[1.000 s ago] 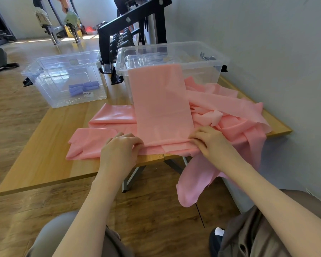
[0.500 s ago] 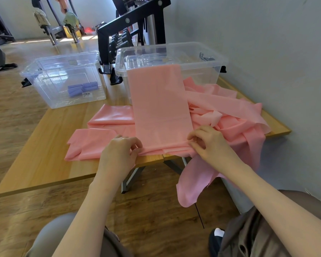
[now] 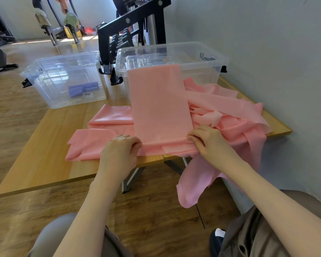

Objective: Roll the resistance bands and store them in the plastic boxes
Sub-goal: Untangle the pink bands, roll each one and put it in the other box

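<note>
curling under pink band (image 3: 160, 106), fingers (image 3: 135, 145) hidden

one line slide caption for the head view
Both hands, left and right, start rolling a pink resistance band beside two clear plastic boxes.

My one view, head-worn camera, wide-angle, looking forward and down, close over my two forearms, wooden table (image 3: 44, 164) edge near, wall to my right
</note>
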